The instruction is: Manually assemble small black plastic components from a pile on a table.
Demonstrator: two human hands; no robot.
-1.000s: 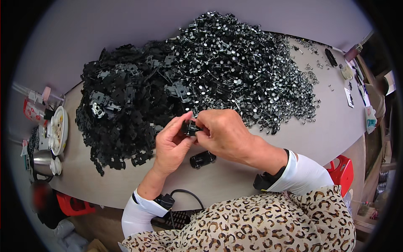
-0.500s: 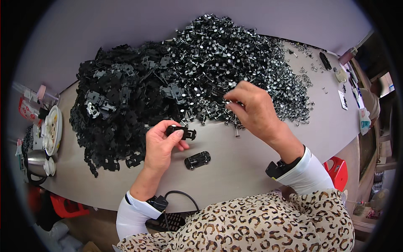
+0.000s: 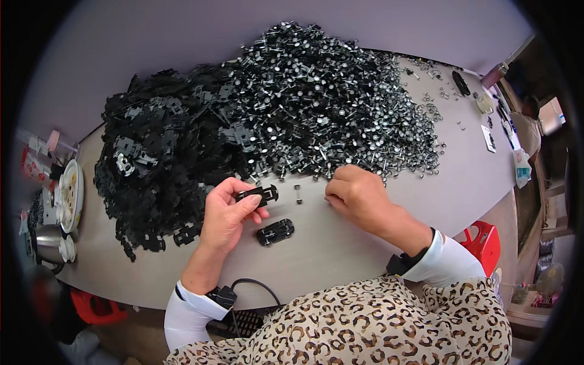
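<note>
My left hand (image 3: 226, 214) grips a black plastic toy car chassis (image 3: 265, 195) between thumb and fingers, its slotted end pointing right. My right hand (image 3: 359, 196) hangs low over the table in front of the pile, thumb and fingers pinched together; whatever is between them is hidden. Between the two hands is a single wheel axle (image 3: 298, 193), a thin metal rod with a small wheel at each end. Closer to me, a second black chassis (image 3: 275, 232) with wheels fitted lies on the tabletop.
Black chassis parts (image 3: 164, 152) are heaped at the left, against a big mound of wheel axles (image 3: 328, 103). A white oval plate (image 3: 72, 193) and a metal kettle (image 3: 50, 243) stand at the left edge. Red stools (image 3: 483, 248) are beside the table. A cable (image 3: 258, 281) loops near my left wrist.
My right hand has drawn back from the axle mound toward me. A wheel axle now shows between my hands, where none was before. The left hand keeps hold of its chassis.
</note>
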